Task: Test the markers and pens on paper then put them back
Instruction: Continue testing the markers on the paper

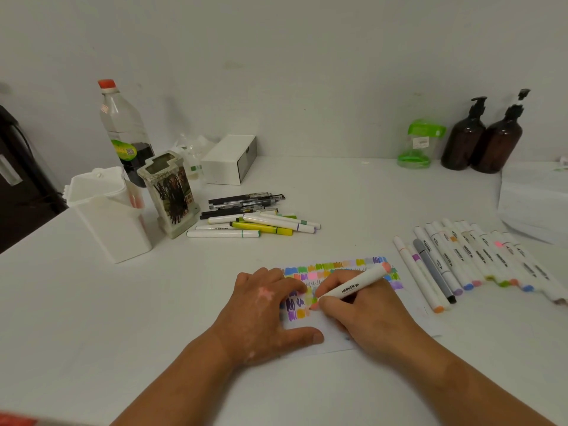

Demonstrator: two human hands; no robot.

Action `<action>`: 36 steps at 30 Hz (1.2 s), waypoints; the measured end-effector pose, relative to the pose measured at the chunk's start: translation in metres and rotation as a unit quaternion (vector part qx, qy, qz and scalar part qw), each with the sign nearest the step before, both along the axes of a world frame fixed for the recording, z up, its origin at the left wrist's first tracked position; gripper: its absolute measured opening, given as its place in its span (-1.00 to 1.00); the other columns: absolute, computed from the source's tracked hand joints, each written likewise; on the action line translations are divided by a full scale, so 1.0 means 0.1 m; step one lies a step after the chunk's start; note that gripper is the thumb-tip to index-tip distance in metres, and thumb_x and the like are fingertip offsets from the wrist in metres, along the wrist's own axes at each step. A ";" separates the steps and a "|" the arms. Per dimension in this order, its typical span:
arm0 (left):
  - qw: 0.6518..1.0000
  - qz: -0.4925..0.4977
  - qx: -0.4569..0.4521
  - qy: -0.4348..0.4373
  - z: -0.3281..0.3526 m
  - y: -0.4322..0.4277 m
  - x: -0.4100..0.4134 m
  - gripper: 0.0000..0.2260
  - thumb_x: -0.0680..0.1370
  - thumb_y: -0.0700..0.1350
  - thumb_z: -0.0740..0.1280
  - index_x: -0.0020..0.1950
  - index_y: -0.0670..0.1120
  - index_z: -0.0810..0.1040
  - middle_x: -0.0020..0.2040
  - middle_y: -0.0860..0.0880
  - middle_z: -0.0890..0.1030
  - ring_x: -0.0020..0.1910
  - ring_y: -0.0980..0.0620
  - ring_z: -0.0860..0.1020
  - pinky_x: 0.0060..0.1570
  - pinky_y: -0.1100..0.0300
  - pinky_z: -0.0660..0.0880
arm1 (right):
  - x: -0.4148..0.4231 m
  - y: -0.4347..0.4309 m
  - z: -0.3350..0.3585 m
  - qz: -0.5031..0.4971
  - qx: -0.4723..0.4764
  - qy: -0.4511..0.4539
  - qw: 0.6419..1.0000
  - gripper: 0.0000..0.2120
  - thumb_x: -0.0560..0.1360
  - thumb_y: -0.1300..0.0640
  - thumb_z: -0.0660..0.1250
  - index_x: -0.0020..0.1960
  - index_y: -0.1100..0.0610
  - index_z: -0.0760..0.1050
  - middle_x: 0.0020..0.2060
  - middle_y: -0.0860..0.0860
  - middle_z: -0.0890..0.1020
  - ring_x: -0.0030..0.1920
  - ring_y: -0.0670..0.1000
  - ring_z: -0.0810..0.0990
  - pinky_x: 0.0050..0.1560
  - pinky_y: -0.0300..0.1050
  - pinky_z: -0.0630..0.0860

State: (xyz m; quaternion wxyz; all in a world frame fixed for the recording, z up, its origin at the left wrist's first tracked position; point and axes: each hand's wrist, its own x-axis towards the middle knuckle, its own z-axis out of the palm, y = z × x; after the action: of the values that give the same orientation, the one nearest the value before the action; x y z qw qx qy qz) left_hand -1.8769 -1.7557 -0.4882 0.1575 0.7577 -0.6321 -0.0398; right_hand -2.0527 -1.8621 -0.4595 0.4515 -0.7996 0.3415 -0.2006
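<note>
We are seeing a white holder and a patterned holder standing at ten o'clock from the paper, with a loose pile of pens and markers lying at eleven. Our left hand is lying flat, fingers straight, pressing the sheet. Our right hand is gripping a white marker, its tip touching the paper. A row of markers is lying at two o'clock.

Your left hand and right hand cover much of the paper; your fingers hide part of the marker. A red blur and a dark object are cut off at left.
</note>
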 end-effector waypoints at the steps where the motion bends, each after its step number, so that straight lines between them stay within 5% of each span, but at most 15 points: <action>1: 1.000 0.000 0.001 0.000 0.00 0.00 0.00 -0.23 0.28 0.64 0.11 0.33 0.23 0.43 0.04 0.25 0.45 0.02 0.22 0.36 0.13 0.19 0.27 | 0.00 0.00 0.00 0.005 0.002 0.002 1.000 -0.86 0.45 0.12 0.48 -0.18 -0.12 0.65 -0.45 -0.12 0.62 -0.45 -0.17 0.54 -0.42 -0.28 0.49; 17: 1.000 -0.013 -0.002 0.016 0.06 0.02 -0.01 -0.31 0.34 0.58 0.19 0.35 0.24 0.41 0.06 0.25 0.45 0.04 0.21 0.38 0.12 0.26 0.32 | -0.01 -0.01 -0.01 -0.004 0.007 -0.025 1.000 -0.81 0.45 0.20 0.45 -0.20 -0.10 0.64 -0.45 -0.11 0.61 -0.47 -0.16 0.52 -0.49 -0.35 0.38; 22: 0.962 0.004 -0.092 0.256 0.13 0.10 0.06 -0.69 0.61 -0.03 0.24 0.34 0.19 0.43 -0.01 0.26 0.45 0.12 0.23 0.48 -0.03 0.39 0.49 | -0.03 -0.10 0.01 -0.058 0.200 -0.202 0.957 -0.75 0.50 0.33 0.38 -0.26 0.04 0.57 -0.42 0.12 0.55 -0.51 -0.03 0.43 -0.55 -0.24 0.29; 25: 0.938 0.033 -0.150 0.312 0.16 0.11 0.09 -0.60 0.68 -0.25 0.09 0.34 0.24 0.37 -0.08 0.12 0.52 0.03 0.23 0.52 -0.06 0.42 0.47 | -0.02 -0.11 0.02 -0.050 0.202 -0.233 0.950 -0.84 0.45 0.20 0.45 -0.27 0.03 0.56 -0.43 0.12 0.54 -0.49 -0.02 0.43 -0.55 -0.21 0.31; 28: 0.925 0.041 -0.168 0.339 0.15 0.10 0.07 -0.67 0.67 -0.08 0.11 0.41 0.20 0.31 0.01 0.19 0.62 0.03 0.15 0.60 -0.04 0.41 0.51 | -0.02 -0.11 0.02 -0.033 0.178 -0.248 0.952 -0.94 0.37 0.11 0.47 -0.21 0.06 0.61 -0.45 0.13 0.54 -0.47 0.00 0.45 -0.53 -0.17 0.37; 31: 0.905 0.030 -0.166 0.391 0.14 0.10 0.06 -0.68 0.65 -0.12 0.21 0.38 0.12 0.35 0.14 0.20 0.66 0.11 0.11 0.65 0.07 0.30 0.58 | -0.03 -0.12 0.03 -0.016 0.204 -0.288 0.935 -0.96 0.39 0.16 0.42 -0.17 0.08 0.65 -0.38 0.17 0.61 -0.43 0.03 0.52 -0.51 -0.17 0.41; 36: 0.892 0.011 -0.163 0.421 0.15 0.12 0.06 -0.76 0.53 -0.03 0.32 0.19 -0.01 0.54 0.03 0.11 0.72 0.03 0.09 0.69 0.00 0.25 0.62 | -0.04 -0.11 0.05 0.002 0.230 -0.317 0.920 -0.92 0.41 0.19 0.38 -0.20 0.05 0.63 -0.33 0.19 0.66 -0.42 0.02 0.55 -0.51 -0.19 0.41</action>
State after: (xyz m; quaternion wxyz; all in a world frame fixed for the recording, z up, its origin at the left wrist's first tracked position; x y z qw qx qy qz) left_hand -1.8705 -1.7441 -0.4729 0.5305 0.6408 -0.4958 -0.2493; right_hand -2.0565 -1.8733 -0.4548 0.7079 -0.5689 0.2161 -0.3585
